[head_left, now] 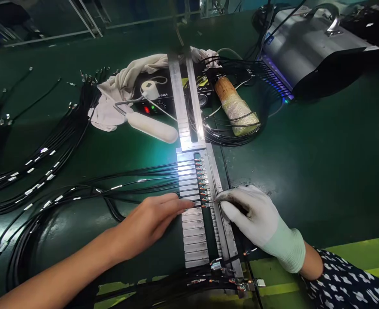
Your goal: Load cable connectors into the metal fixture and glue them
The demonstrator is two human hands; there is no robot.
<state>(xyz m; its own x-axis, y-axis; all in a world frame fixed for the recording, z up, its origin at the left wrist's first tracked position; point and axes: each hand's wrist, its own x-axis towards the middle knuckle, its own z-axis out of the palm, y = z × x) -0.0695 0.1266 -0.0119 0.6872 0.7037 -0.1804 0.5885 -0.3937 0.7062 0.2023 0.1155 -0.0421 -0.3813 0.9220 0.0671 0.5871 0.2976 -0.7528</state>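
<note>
My bare left hand (163, 214) reaches over a slotted metal fixture (195, 240), its fingers together at the end of a black cable (198, 205). Several black cables lie side by side in the slots above it, their stripped ends and small metal connectors (203, 182) lined up toward the right. Across from it, my right hand (253, 219), in a white glove with a pale green cuff, rests at the long metal rail (223, 223). Its thumb and forefinger are curled in a pinch near the cable's connector; whether anything is between them is hidden.
Bundles of black cables with white tags (47, 176) spread across the left. Behind the fixture are a black control box (157, 107), a white cloth (128, 75) and a wrapped wooden handle (237, 107). A grey metal housing (318, 47) stands back right. Loose connectors (241, 283) lie in front.
</note>
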